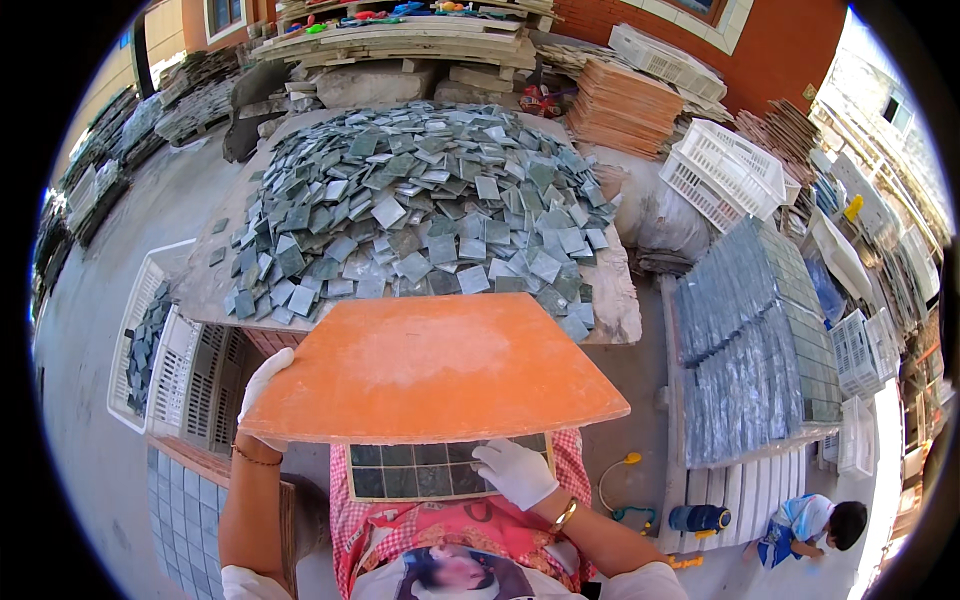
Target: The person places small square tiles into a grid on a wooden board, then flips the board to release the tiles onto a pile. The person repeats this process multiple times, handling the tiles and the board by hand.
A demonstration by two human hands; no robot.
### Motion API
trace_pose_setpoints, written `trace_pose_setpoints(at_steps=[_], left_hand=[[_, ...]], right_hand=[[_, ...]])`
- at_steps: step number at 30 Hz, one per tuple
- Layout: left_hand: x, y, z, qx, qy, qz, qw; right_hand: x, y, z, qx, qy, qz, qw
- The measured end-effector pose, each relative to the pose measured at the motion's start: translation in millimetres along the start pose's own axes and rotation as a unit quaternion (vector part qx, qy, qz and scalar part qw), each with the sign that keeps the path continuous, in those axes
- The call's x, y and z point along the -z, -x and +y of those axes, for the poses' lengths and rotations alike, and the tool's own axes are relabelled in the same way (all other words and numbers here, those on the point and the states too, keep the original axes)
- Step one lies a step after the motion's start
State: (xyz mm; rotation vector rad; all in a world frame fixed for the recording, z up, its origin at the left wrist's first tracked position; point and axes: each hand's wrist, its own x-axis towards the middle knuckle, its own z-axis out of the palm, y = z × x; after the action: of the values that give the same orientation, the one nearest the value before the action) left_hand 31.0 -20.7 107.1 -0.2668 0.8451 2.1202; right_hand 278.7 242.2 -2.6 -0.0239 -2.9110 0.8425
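My left hand (264, 388), in a white glove, grips the left edge of a large orange board (440, 365). The board is tilted above my lap. Partly under it lies a panel of dark green square tiles (415, 470) in a light frame, its far part hidden by the board. My right hand (517, 474), also gloved in white, is over the panel's right part just below the board's near edge. Its fingers are bent together and point left; whatever they may hold is hidden. A checked pink apron (400, 522) covers my lap under the panel.
Ahead, a stone-topped table (612, 290) bears a heap of loose green-grey tiles (430, 200). White crates (180, 385) stand at left, beside stacked tile sheets (190, 515). Wrapped tile stacks (740, 350) are at right. A child (815, 528) crouches at lower right near a blue bottle (698, 518).
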Motion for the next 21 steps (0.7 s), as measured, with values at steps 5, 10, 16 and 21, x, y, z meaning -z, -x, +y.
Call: trace_pose_setpoints(at_steps=[5, 10, 16, 21], left_hand=[[7, 6, -3, 0.009, 0.013, 0.005, 1.000], [31, 8, -28, 0.012, -0.051, 0.016, 0.999], [131, -8, -104, -0.124, -0.231, 0.074, 0.962], [97, -2, -114, -0.260, -0.733, 0.189, 0.600]], right_hand=[[14, 4, 28, -0.024, 0.327, 0.069, 0.942], [87, 37, 70, -0.279, -0.380, 0.239, 0.849], [61, 31, 52, -0.224, -0.426, 0.032, 0.876], [47, 31, 56, -0.248, 0.077, 0.064, 0.964]])
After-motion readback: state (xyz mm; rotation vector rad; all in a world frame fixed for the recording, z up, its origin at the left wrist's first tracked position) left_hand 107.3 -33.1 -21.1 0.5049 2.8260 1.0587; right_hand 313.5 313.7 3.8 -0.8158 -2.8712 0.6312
